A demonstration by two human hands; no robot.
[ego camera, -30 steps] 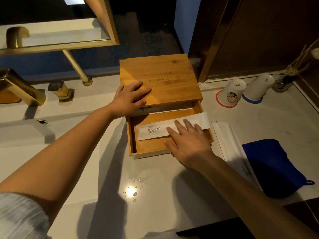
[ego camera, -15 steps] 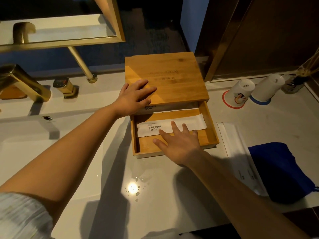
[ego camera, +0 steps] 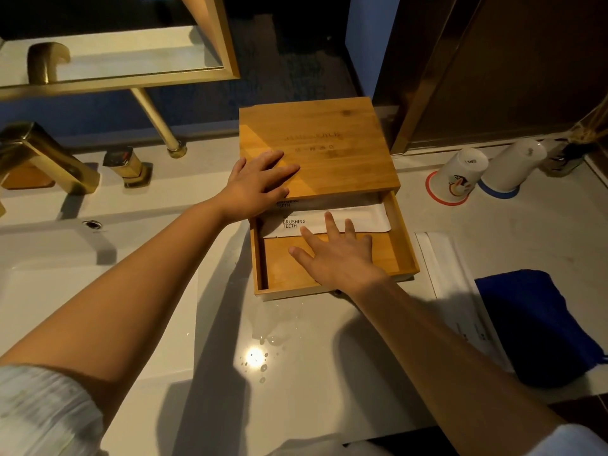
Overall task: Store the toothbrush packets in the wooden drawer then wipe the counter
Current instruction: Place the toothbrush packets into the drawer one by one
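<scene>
Right hand point(ego camera: 342, 258), fingers spread and grasping nothing, lies flat in the open wooden drawer point(ego camera: 399, 238), fingertips touching a toothbrush packet point(ego camera: 358, 220) printed "BRUSHING TEETH". Left hand point(ego camera: 256, 187), also unclenched, presses the box lid point(ego camera: 329, 143). Since 1.0 s ago, the packet has slid fully inside, beside 1 other packet point(ego camera: 329, 203). A blue cloth point(ego camera: 533, 324) lies right on the counter point(ego camera: 296, 390).

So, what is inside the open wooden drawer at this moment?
Two white packets printed BRUSHING TEETH lie across the back of the wooden drawer; the right hand rests flat inside. The wooden box top hides the rear packet's far part.
</scene>
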